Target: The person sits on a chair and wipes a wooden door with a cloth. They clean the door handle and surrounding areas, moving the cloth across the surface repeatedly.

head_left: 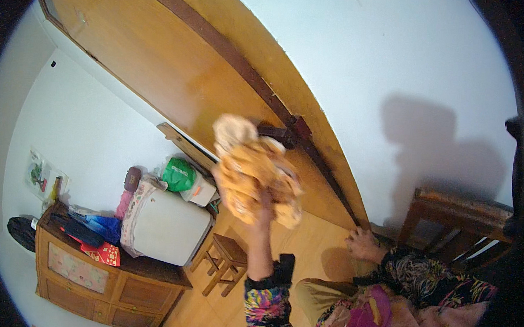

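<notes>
A crumpled orange-yellow cloth (259,176) with a pale part at its upper end, blurred, is in my left hand (263,216), in front of a wooden door (182,72). My left fingers are partly hidden by the cloth; whether it touches the door I cannot tell. Just beyond the cloth, a dark block-shaped fitting (296,132) sits on the door's dark brown strip. My right hand (364,243), lower right, rests with fingers spread at the lower end of that strip, holding no loose object.
A small wooden stool (227,249) stands on the tiled floor, beside a white box-shaped appliance (167,225) with a green bag (179,174) behind it. Left of these is a wooden cabinet (144,292) with items on top. A wooden chair (457,211) stands against the white wall at right.
</notes>
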A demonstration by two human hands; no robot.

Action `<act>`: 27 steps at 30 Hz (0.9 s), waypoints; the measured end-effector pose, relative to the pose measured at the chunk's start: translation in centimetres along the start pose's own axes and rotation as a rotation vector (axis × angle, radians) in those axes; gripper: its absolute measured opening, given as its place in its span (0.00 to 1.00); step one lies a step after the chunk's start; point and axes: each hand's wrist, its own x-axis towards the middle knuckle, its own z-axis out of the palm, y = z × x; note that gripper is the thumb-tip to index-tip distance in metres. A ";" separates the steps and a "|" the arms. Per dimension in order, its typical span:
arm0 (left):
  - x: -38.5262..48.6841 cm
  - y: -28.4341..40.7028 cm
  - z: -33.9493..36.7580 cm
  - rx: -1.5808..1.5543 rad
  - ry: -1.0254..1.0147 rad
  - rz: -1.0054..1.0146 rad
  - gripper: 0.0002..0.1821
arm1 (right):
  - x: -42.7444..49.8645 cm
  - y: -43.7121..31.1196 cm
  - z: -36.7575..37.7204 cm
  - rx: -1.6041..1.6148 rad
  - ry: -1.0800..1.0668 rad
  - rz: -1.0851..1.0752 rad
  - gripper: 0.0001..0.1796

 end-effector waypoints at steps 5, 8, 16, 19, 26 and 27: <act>8.5 3.5 3.6 0.410 -0.215 0.102 0.23 | -0.1 0.2 0.9 0.024 0.011 0.003 0.27; 5.9 4.6 5.5 0.488 -0.173 0.267 0.27 | 0.0 0.0 1.3 0.051 0.016 0.017 0.28; 0.2 5.9 3.2 0.486 -0.528 0.189 0.25 | 0.2 0.5 2.0 -0.016 -0.018 0.008 0.34; -0.8 5.3 1.8 0.326 -0.460 0.075 0.24 | 0.3 0.7 1.8 0.023 -0.114 0.021 0.36; 5.5 4.8 -0.3 0.154 -0.147 0.150 0.21 | 0.2 1.2 3.4 0.078 0.053 -0.028 0.35; 6.4 4.7 0.3 0.173 -0.155 0.121 0.20 | 0.3 1.3 3.9 0.088 0.095 -0.036 0.34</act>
